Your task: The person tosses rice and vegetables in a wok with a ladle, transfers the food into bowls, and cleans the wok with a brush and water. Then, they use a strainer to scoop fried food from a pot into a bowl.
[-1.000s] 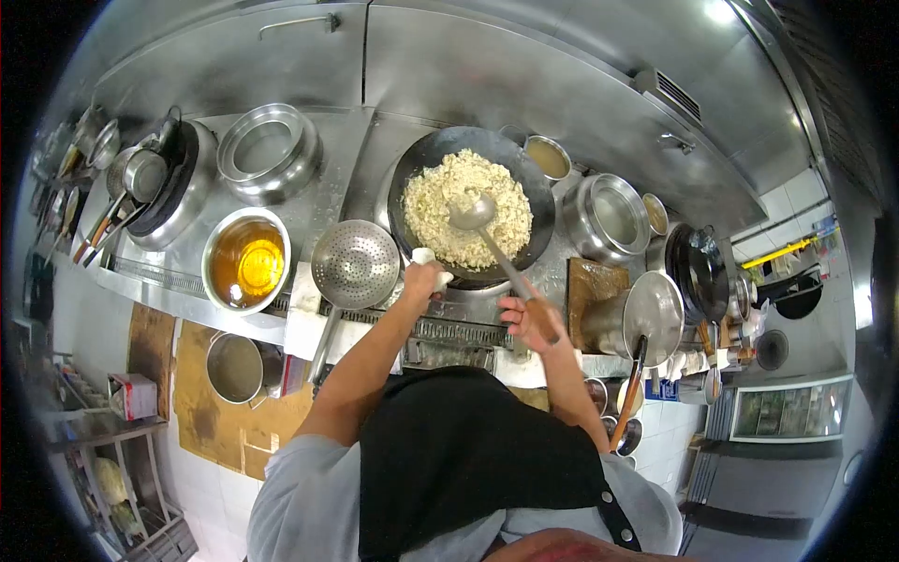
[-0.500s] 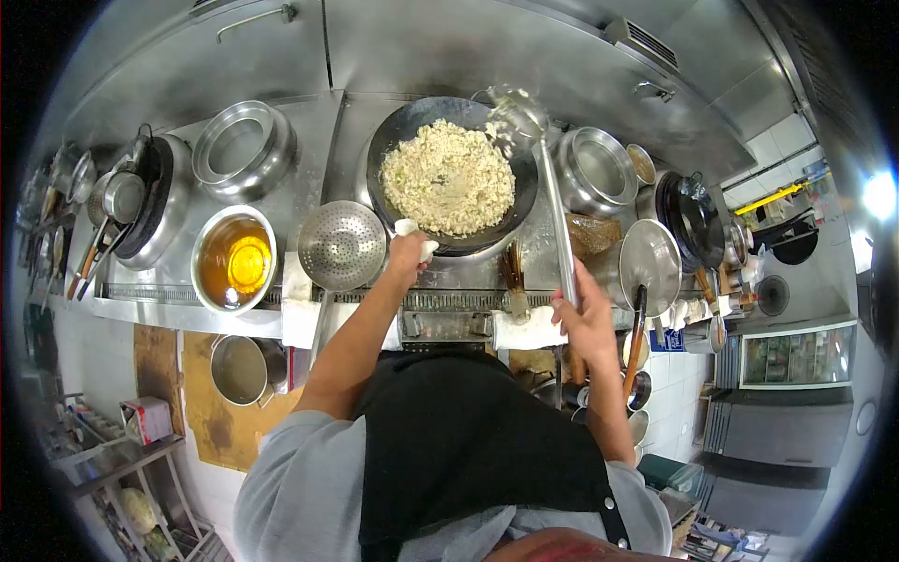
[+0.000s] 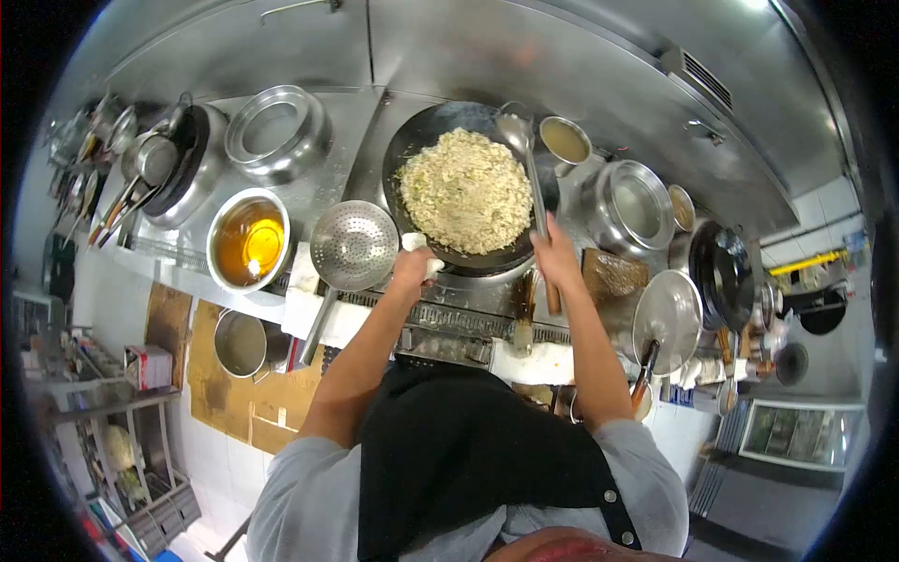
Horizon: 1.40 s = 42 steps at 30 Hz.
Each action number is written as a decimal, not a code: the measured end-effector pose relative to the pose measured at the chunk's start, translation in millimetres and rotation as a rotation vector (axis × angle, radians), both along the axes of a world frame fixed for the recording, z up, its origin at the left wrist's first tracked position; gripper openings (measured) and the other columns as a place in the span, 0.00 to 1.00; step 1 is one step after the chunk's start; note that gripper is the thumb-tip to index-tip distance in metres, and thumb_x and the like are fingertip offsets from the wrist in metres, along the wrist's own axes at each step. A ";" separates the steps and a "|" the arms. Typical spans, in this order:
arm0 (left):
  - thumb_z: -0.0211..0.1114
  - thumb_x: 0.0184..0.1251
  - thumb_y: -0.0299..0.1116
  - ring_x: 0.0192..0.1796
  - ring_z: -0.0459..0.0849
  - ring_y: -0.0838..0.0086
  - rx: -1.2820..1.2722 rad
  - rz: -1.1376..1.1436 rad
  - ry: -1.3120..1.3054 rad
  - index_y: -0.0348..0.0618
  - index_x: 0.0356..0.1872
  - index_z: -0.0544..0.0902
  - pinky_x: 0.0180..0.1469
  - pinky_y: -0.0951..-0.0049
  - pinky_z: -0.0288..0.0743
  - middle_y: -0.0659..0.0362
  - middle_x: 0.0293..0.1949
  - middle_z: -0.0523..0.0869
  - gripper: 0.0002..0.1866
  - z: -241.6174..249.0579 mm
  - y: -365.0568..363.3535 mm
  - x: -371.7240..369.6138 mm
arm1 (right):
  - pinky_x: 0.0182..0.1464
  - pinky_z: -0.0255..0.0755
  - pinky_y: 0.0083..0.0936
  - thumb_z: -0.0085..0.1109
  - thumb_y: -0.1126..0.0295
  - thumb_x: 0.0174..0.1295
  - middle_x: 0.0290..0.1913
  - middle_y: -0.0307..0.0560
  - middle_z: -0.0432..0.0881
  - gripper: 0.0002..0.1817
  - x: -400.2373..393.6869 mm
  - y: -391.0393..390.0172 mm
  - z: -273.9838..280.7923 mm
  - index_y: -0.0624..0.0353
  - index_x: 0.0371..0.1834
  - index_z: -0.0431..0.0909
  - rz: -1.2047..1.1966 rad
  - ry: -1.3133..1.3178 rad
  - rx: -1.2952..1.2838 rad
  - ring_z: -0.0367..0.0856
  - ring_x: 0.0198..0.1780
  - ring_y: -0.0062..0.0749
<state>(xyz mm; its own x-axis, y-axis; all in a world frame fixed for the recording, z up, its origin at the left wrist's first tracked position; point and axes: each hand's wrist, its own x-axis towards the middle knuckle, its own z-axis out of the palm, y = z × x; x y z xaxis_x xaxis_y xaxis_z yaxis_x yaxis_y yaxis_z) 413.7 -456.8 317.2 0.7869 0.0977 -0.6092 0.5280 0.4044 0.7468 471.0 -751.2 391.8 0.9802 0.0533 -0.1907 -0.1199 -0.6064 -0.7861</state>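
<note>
A black wok [image 3: 412, 140] on the stove is filled with pale fried rice [image 3: 465, 192] flecked with green. With a white cloth [image 3: 434, 266] between its fingers, my left hand [image 3: 410, 272] grips the wok's near edge. My right hand [image 3: 556, 255] is closed around the handle of a long metal ladle [image 3: 535, 178]. The ladle's bowl rests at the wok's upper right rim, beside the rice. Left of the wok lies a perforated strainer [image 3: 354, 245], close to my left hand. A bamboo brush [image 3: 524, 314] stands below the wok, left of my right forearm.
A bowl of amber oil [image 3: 248, 241] and a lidded-looking metal pot [image 3: 272, 134] are at the left. On the right are a small pot of cloudy liquid [image 3: 566, 140], a steel pot [image 3: 637, 206], a fine-mesh strainer [image 3: 668, 318] and stacked black pans [image 3: 726, 276].
My right hand has moved up and inward along with the ladle, and the rice once scattering near its bowl is no longer in the air. The view has shifted. My left hand still holds the wok's edge.
</note>
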 end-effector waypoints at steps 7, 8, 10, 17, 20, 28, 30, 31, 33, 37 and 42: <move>0.63 0.65 0.32 0.26 0.80 0.69 0.096 0.074 -0.007 0.40 0.33 0.84 0.20 0.66 0.66 0.55 0.29 0.84 0.07 -11.1 -0.7 1.0 | 0.47 0.79 0.51 0.57 0.65 0.70 0.42 0.72 0.85 0.38 -65.3 68.9 -30.4 0.46 0.84 0.56 0.370 -0.083 -0.326 0.85 0.43 0.68; 0.63 0.65 0.33 0.27 0.81 0.68 0.092 0.062 -0.004 0.40 0.34 0.84 0.21 0.66 0.67 0.54 0.30 0.84 0.07 -11.2 0.6 2.1 | 0.49 0.79 0.53 0.59 0.65 0.69 0.43 0.74 0.84 0.40 -91.3 50.4 -24.2 0.43 0.84 0.55 0.405 -0.054 -0.348 0.84 0.46 0.70; 0.63 0.66 0.32 0.22 0.79 0.68 0.062 0.108 -0.040 0.37 0.34 0.83 0.18 0.66 0.65 0.54 0.27 0.84 0.08 6.5 -5.4 1.7 | 0.49 0.78 0.53 0.59 0.67 0.67 0.45 0.74 0.84 0.41 -120.4 7.6 -6.7 0.47 0.84 0.54 0.428 0.017 -0.527 0.84 0.46 0.71; 0.62 0.69 0.33 0.23 0.82 0.67 0.019 -0.019 0.092 0.35 0.43 0.82 0.18 0.67 0.68 0.50 0.31 0.86 0.11 56.1 -10.8 -37.7 | 0.42 0.77 0.35 0.60 0.64 0.74 0.36 0.54 0.85 0.36 -237.4 2.1 87.5 0.49 0.84 0.59 0.209 0.127 -0.063 0.84 0.35 0.44; 0.61 0.72 0.35 0.26 0.83 0.68 -0.033 0.014 0.097 0.39 0.47 0.80 0.21 0.69 0.70 0.52 0.34 0.87 0.10 45.3 -12.8 -51.1 | 0.43 0.74 0.26 0.61 0.64 0.74 0.33 0.40 0.76 0.36 -254.6 20.7 121.6 0.44 0.84 0.58 0.100 0.656 0.087 0.76 0.34 0.28; 0.63 0.66 0.26 0.37 0.88 0.65 -0.124 0.027 -0.105 0.39 0.44 0.80 0.30 0.68 0.81 0.53 0.37 0.85 0.08 -16.7 30.9 -159.8 | 0.64 0.74 0.40 0.62 0.66 0.70 0.64 0.71 0.80 0.37 -260.1 47.9 24.8 0.51 0.82 0.60 0.051 -0.178 -0.260 0.85 0.61 0.52; 0.63 0.68 0.30 0.35 0.86 0.67 -0.115 0.000 -0.016 0.41 0.48 0.79 0.30 0.68 0.80 0.54 0.40 0.85 0.10 55.1 27.1 -155.7 | 0.62 0.76 0.40 0.62 0.67 0.71 0.62 0.73 0.81 0.37 -293.9 47.3 80.1 0.50 0.82 0.60 0.032 0.206 -0.023 0.86 0.59 0.52; 0.63 0.69 0.32 0.34 0.85 0.68 -0.134 0.010 -0.009 0.42 0.49 0.79 0.30 0.68 0.79 0.55 0.41 0.85 0.10 54.9 20.8 -136.4 | 0.62 0.76 0.40 0.62 0.67 0.71 0.62 0.73 0.81 0.37 -293.8 47.7 99.3 0.50 0.82 0.60 0.037 0.206 -0.025 0.86 0.59 0.52; 0.62 0.71 0.30 0.22 0.80 0.70 -0.178 0.071 -0.006 0.35 0.42 0.80 0.18 0.71 0.68 0.52 0.32 0.86 0.08 64.5 1.3 -82.5 | 0.60 0.76 0.39 0.61 0.65 0.72 0.60 0.69 0.83 0.36 -296.8 49.8 122.7 0.50 0.82 0.60 -0.010 0.672 0.207 0.87 0.58 0.49; 0.63 0.71 0.32 0.32 0.85 0.68 -0.122 -0.022 -0.106 0.38 0.44 0.81 0.27 0.68 0.77 0.54 0.35 0.86 0.09 -21.8 -1.8 -73.4 | 0.56 0.79 0.40 0.63 0.65 0.70 0.53 0.70 0.85 0.36 -246.5 38.6 1.5 0.52 0.81 0.62 0.092 -0.041 -0.241 0.88 0.52 0.58; 0.60 0.71 0.31 0.34 0.84 0.68 -0.123 0.020 -0.100 0.38 0.45 0.80 0.30 0.67 0.78 0.53 0.36 0.85 0.08 18.8 23.2 -155.2 | 0.57 0.78 0.38 0.61 0.68 0.71 0.59 0.66 0.85 0.36 -279.5 66.5 54.2 0.57 0.81 0.60 0.074 -0.265 -0.154 0.88 0.54 0.58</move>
<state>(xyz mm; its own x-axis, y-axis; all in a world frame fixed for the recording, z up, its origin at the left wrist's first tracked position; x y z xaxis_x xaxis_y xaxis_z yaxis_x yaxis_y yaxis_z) 258.5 -433.6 336.0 0.8430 0.0435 -0.5361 0.4443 0.5054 0.7397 191.5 -684.7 446.0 0.9914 0.1172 0.0591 0.1258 -0.7198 -0.6827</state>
